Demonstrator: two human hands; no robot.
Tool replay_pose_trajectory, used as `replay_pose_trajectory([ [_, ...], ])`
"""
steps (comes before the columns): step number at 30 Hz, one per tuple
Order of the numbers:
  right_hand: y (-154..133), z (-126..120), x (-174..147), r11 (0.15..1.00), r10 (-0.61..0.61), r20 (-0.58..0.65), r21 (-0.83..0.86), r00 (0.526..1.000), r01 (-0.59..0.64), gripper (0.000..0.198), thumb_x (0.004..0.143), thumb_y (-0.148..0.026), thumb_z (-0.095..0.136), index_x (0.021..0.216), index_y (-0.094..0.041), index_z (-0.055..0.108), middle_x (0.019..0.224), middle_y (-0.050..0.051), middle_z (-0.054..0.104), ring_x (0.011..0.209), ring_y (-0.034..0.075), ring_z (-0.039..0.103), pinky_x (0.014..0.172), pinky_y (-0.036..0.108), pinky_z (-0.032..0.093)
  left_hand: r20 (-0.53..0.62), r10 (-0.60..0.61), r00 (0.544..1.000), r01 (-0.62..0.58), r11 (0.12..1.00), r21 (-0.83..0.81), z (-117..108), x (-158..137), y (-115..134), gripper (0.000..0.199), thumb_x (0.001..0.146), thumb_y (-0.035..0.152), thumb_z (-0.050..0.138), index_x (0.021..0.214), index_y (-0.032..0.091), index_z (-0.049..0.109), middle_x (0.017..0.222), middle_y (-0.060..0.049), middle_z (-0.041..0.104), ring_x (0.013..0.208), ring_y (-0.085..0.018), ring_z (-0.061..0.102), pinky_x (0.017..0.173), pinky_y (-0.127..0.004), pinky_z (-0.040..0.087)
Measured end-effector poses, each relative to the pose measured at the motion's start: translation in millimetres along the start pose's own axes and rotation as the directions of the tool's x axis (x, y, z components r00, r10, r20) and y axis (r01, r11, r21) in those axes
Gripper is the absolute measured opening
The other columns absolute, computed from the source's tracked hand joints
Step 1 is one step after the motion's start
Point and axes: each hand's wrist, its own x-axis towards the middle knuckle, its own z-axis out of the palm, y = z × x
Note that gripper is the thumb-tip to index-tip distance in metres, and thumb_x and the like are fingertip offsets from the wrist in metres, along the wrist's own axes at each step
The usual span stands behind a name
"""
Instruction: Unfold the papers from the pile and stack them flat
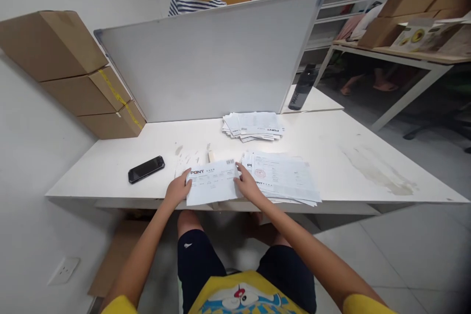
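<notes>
A printed paper sheet (212, 185) with a PONY heading lies between my hands at the desk's front edge. My left hand (179, 187) grips its left edge, thumb on top. On the opposite edge, my right hand (246, 182) pinches the same sheet between thumb and fingers. Just right of it lies a loose pile of printed sheets (283, 174), one bearing a red round stamp. Farther back sits a second stack of papers (253, 125) against the board. A small cream-coloured block (211, 156) shows behind the held sheet; its kind is unclear.
A black phone (146, 170) rests on the white desk (353, 157) at left. Stacked cardboard boxes (73, 78) stand along the wall. A whiteboard (213, 64) rises across the desk's back, with a person beyond it. A dark bottle (303, 89) stands at back right.
</notes>
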Motion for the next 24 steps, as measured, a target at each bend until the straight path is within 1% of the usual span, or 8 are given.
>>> replay_pose_trajectory([
  [3, -1, 1, 17, 0.996, 0.044, 0.026, -0.080, 0.999, -0.042, 0.070, 0.074, -0.013, 0.046, 0.143, -0.013, 0.033, 0.135, 0.017, 0.048, 0.119, 0.026, 0.052, 0.101, 0.046, 0.042, -0.015, 0.058, 0.998, -0.057, 0.995, 0.084, 6, 14, -1, 0.043, 0.083, 0.025, 0.048, 0.125, 0.022, 0.060, 0.079, -0.004, 0.067, 0.077, -0.022, 0.062, 0.070, -0.030, 0.044],
  [7, 4, 0, 13, 0.985, -0.071, 0.029, -0.153, 0.997, 0.074, 0.074, 0.072, -0.009, 0.043, 0.144, -0.018, 0.033, 0.134, 0.014, 0.048, 0.125, 0.026, 0.046, 0.104, 0.045, 0.040, -0.027, 0.097, 0.995, -0.095, 0.994, 0.046, 10, 11, -4, 0.041, 0.078, 0.017, 0.046, 0.113, 0.023, 0.067, 0.071, 0.000, 0.062, 0.070, -0.018, 0.058, 0.066, -0.027, 0.042],
  [9, 6, -2, 5, 0.978, -0.087, 0.034, -0.187, 0.996, 0.092, 0.077, 0.072, -0.009, 0.042, 0.147, -0.019, 0.029, 0.135, 0.014, 0.046, 0.126, 0.026, 0.045, 0.104, 0.044, 0.039, -0.018, 0.128, 0.992, -0.127, 0.992, 0.019, 11, 9, -7, 0.042, 0.075, 0.014, 0.046, 0.109, 0.023, 0.068, 0.068, 0.001, 0.059, 0.067, -0.017, 0.056, 0.065, -0.026, 0.041],
  [12, 5, -4, -7, 0.974, -0.028, 0.063, -0.224, 0.998, 0.041, 0.084, 0.072, -0.009, 0.042, 0.152, -0.020, 0.018, 0.134, 0.015, 0.046, 0.123, 0.027, 0.048, 0.101, 0.044, 0.041, -0.009, 0.162, 0.987, -0.162, 0.987, -0.010, 11, 9, -10, 0.044, 0.072, 0.012, 0.046, 0.108, 0.023, 0.069, 0.064, 0.002, 0.055, 0.065, -0.016, 0.053, 0.064, -0.026, 0.040],
  [15, 1, -5, -17, 0.974, 0.033, 0.093, -0.226, 0.995, -0.011, 0.088, 0.071, -0.010, 0.041, 0.153, -0.021, 0.011, 0.134, 0.015, 0.046, 0.122, 0.028, 0.049, 0.100, 0.044, 0.042, -0.011, 0.176, 0.984, -0.176, 0.984, -0.030, 11, 9, -10, 0.044, 0.070, 0.011, 0.045, 0.104, 0.023, 0.071, 0.061, 0.003, 0.053, 0.062, -0.016, 0.052, 0.062, -0.026, 0.039],
  [18, -2, -4, -22, 0.983, 0.035, 0.107, -0.184, 0.994, -0.015, 0.089, 0.071, -0.012, 0.040, 0.154, -0.020, 0.007, 0.135, 0.015, 0.045, 0.126, 0.028, 0.045, 0.104, 0.046, 0.039, -0.020, 0.180, 0.983, -0.181, 0.982, -0.048, 10, 8, -10, 0.040, 0.071, 0.011, 0.045, 0.099, 0.021, 0.072, 0.060, 0.003, 0.052, 0.061, -0.016, 0.051, 0.062, -0.026, 0.040],
  [21, -2, -3, -23, 0.991, 0.012, 0.098, -0.135, 0.995, 0.002, 0.089, 0.070, -0.013, 0.040, 0.153, -0.021, 0.010, 0.135, 0.014, 0.044, 0.131, 0.027, 0.041, 0.108, 0.046, 0.034, -0.034, 0.186, 0.982, -0.187, 0.980, -0.061, 10, 8, -9, 0.038, 0.072, 0.011, 0.045, 0.096, 0.021, 0.072, 0.061, 0.002, 0.054, 0.062, -0.016, 0.052, 0.063, -0.026, 0.041],
  [24, -1, -2, -20, 0.991, 0.003, 0.073, -0.132, 0.997, 0.007, 0.083, 0.070, -0.012, 0.040, 0.150, -0.020, 0.023, 0.137, 0.013, 0.043, 0.131, 0.026, 0.041, 0.111, 0.047, 0.032, -0.052, 0.196, 0.979, -0.200, 0.977, -0.073, 11, 7, -10, 0.037, 0.073, 0.011, 0.046, 0.098, 0.021, 0.072, 0.066, 0.001, 0.058, 0.066, -0.017, 0.054, 0.067, -0.028, 0.043],
])
